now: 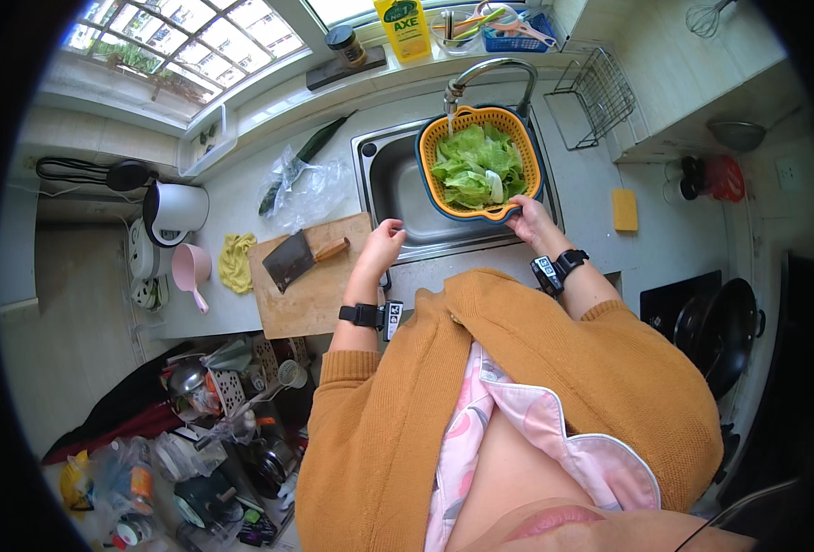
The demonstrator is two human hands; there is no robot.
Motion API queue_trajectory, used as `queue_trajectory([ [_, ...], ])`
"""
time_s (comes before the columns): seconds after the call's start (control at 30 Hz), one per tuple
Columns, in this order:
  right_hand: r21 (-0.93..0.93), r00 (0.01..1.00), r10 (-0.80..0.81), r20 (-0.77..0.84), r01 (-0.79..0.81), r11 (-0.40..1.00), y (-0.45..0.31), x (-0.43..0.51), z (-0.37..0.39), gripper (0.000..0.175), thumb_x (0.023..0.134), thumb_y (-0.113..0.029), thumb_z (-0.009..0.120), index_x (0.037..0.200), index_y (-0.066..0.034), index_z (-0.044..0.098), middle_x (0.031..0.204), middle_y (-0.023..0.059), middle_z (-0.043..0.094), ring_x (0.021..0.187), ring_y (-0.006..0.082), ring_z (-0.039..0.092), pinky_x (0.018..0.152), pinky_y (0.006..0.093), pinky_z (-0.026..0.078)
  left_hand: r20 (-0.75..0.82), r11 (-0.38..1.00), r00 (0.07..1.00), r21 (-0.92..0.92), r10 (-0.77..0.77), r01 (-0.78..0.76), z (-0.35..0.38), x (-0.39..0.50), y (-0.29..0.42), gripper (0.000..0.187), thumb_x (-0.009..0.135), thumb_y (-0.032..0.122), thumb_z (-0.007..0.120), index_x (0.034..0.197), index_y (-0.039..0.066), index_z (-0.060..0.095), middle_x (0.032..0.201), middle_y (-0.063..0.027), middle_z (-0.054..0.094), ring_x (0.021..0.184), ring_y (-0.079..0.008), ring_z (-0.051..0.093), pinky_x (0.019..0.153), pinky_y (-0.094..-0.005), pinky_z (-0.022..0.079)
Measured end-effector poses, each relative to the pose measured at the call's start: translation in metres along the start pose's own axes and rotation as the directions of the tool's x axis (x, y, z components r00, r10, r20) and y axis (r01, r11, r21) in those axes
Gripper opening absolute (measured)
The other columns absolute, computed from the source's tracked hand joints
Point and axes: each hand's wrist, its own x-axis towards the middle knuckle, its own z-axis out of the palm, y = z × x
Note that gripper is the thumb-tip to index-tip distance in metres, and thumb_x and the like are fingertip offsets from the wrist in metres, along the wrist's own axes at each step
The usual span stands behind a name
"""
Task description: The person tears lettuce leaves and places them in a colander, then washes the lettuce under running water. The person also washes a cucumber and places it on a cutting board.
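Observation:
Green lettuce leaves (479,165) fill an orange slotted basket (532,148) nested in a dark blue basin (422,181), which sits over the right part of a steel sink (396,172). Water runs from the curved faucet (457,90) onto the leaves. My right hand (532,219) grips the near rim, thumb on the orange edge. My left hand (383,245) hovers by the sink's near left edge, fingers curled loosely and holding nothing. Left of it, a cleaver (293,261) with a wooden handle lies on a wooden cutting board (321,290).
Behind the board lie a cucumber (321,136) and a clear plastic bag (321,186). A yellow cloth (236,261), a pink ladle (190,268) and a white kettle (185,210) stand left. A yellow sponge (625,210) and a wire rack (597,100) are right of the sink.

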Motion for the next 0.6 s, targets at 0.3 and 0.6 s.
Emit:
queue_trajectory([
  [0.3, -0.073, 0.994, -0.111, 0.025, 0.112, 0.991, -0.019, 0.000, 0.011, 0.019, 0.086, -0.007, 0.051, 0.102, 0.0017, 0.052, 0.096, 0.0143, 0.062, 0.086, 0.0252, 0.063, 0.077, 0.0404, 0.054, 0.043, 1.000, 0.999, 0.001, 0.000, 0.000, -0.003, -0.009, -0.019, 0.033, 0.086, 0.019, 0.057, 0.115, 0.002, 0.056, 0.095, -0.0115, 0.064, 0.084, -0.0182, 0.059, 0.074, -0.0301, 0.048],
  [0.6, -0.083, 0.989, -0.145, -0.019, 0.143, 0.986, -0.024, 0.008, 0.006, 0.016, 0.083, -0.008, 0.054, 0.097, -0.0010, 0.055, 0.088, 0.0129, 0.063, 0.075, 0.0252, 0.064, 0.070, 0.0412, 0.055, 0.026, 0.997, 0.999, -0.079, -0.022, 0.024, -0.001, -0.012, -0.040, 0.032, 0.087, 0.017, 0.055, 0.115, 0.001, 0.056, 0.093, -0.0079, 0.063, 0.083, -0.0146, 0.056, 0.073, -0.0274, 0.046],
])
